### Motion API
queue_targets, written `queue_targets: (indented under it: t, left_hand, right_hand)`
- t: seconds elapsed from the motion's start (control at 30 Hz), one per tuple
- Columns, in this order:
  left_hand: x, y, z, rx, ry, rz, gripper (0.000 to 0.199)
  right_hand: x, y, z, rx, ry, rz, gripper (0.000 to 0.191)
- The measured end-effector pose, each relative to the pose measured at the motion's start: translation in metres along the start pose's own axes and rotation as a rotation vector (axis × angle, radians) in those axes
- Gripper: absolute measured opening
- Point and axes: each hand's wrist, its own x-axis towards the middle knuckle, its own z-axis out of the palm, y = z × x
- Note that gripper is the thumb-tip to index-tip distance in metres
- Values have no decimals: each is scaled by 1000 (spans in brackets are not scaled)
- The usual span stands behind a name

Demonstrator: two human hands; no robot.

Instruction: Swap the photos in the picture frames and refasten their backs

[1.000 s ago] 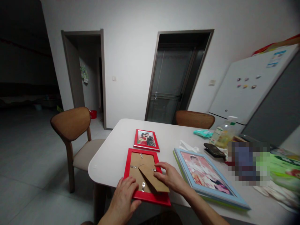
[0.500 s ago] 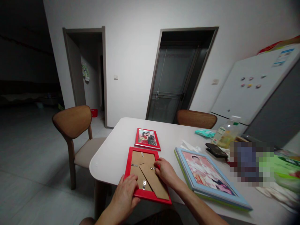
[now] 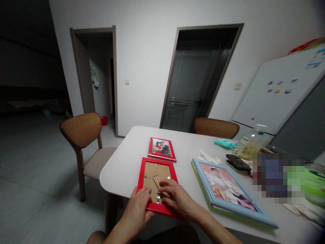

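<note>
A red picture frame (image 3: 142, 173) lies back up at the table's near edge, its brown backing board (image 3: 162, 169) showing. Several small metal clips sit around the board, among them a top clip (image 3: 156, 165) and a bottom clip (image 3: 158, 198). My left hand (image 3: 138, 205) grips the frame's lower left corner, thumb at the near edge. Over the lower right of the backing is my right hand (image 3: 176, 198), fingers bent and apart beside the bottom clip. It covers most of the stand flap; whether it pinches anything is hidden.
Just beyond lies a second red frame (image 3: 161, 149) with a couple's photo. To the right are stacked larger frames, a blue one (image 3: 203, 184) on top, plus a black phone-like object (image 3: 238, 163), a bottle (image 3: 250, 142) and a teal packet (image 3: 225, 144). A chair (image 3: 82, 130) stands left.
My right hand has moved from the clip on the right side down toward the bottom clip, now covering the stand flap. My left hand stays on the frame's corner. The view has shifted slightly.
</note>
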Motion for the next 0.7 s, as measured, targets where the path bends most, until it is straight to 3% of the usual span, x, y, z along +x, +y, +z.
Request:
queue_targets:
  t: [0.07, 0.33, 0.53, 0.7]
  left_hand:
    - [1, 0, 0, -2, -8, -10, 35]
    - [1, 2, -1, -25, -36, -53, 51]
    - [0, 1, -1, -20, -24, -31, 41]
    - [2, 0, 0, -24, 2, -15, 52]
  right_hand:
    - [1, -8, 6, 54, -41, -35, 22]
    - [13, -17, 14, 9, 21, -66, 18]
    - [47, -12, 20, -18, 136, 46, 22]
    - [77, -13, 39, -159, 186, 130, 21]
